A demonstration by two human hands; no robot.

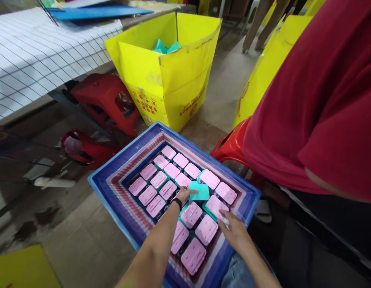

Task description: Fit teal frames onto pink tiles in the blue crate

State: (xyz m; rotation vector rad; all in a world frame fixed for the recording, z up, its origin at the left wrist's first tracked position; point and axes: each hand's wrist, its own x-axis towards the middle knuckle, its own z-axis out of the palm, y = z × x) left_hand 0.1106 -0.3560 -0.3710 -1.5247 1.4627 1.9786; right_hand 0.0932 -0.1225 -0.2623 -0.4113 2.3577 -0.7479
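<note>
A blue tray point(113, 211) lined with checked cloth holds several rows of pink-topped plastic cases point(168, 190) with teal lower parts. My left hand point(183, 195), a black band on its wrist, grips the left edge of a teal plastic piece point(200, 192), its index finger stretched over the top. That piece is tilted among the pink cases; the thumb is hidden. At the tray's right side my right hand point(232, 229) has its fingers apart, the tips at the edge of a pink-topped case point(215, 207). I see nothing held in it.
Beyond the tray stands a yellow carton point(185, 80) with teal pieces point(167, 47) inside. Red stools point(104, 96) are under the cloth-covered table point(38, 52) on the left. A person in a red shirt point(317, 120) sits close on the right, beside another yellow carton point(260, 76).
</note>
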